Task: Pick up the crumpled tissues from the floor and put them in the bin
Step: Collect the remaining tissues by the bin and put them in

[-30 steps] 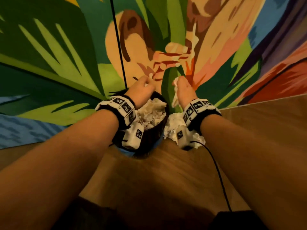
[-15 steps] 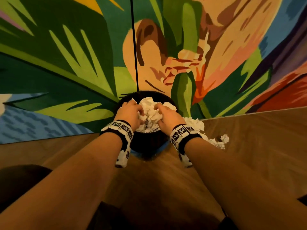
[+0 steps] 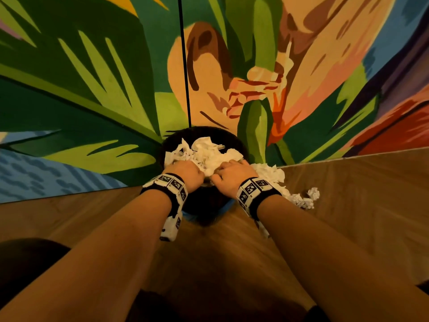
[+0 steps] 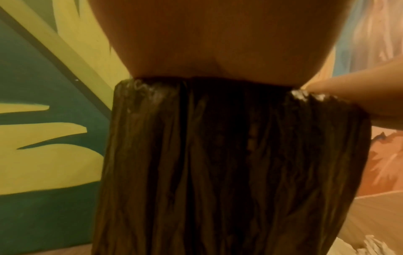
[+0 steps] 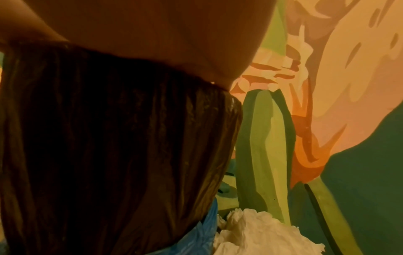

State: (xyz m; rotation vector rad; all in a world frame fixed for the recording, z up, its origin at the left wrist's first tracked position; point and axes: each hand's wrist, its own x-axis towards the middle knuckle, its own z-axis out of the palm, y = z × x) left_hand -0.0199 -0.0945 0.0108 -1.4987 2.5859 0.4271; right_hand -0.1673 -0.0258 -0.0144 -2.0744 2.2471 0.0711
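A bin (image 3: 167,141) lined with a black bag (image 4: 218,155) stands against the wall, heaped with crumpled white tissues (image 3: 210,149). My left hand (image 3: 186,171) and right hand (image 3: 229,176) sit side by side on the near part of that heap, knuckles up, fingers curled down into the tissues with the tips buried. In both wrist views only the heel of the palm shows above the liner (image 5: 109,138). More crumpled tissues (image 3: 270,174) lie on the floor right of the bin, with small balls (image 3: 313,194) further right, and some show in the right wrist view (image 5: 261,233).
The painted mural wall (image 3: 92,101) rises directly behind the bin, with a thin black vertical line (image 3: 184,66) on it. The wooden floor (image 3: 359,205) spreads to the right and towards me. A blue bag edge (image 5: 200,233) shows under the black liner. A dark shape (image 3: 30,263) sits lower left.
Both hands came down from above the bin's far side onto the tissue heap and sank lower into it. The view pulled back, uncovering the tissues on the floor at the right.
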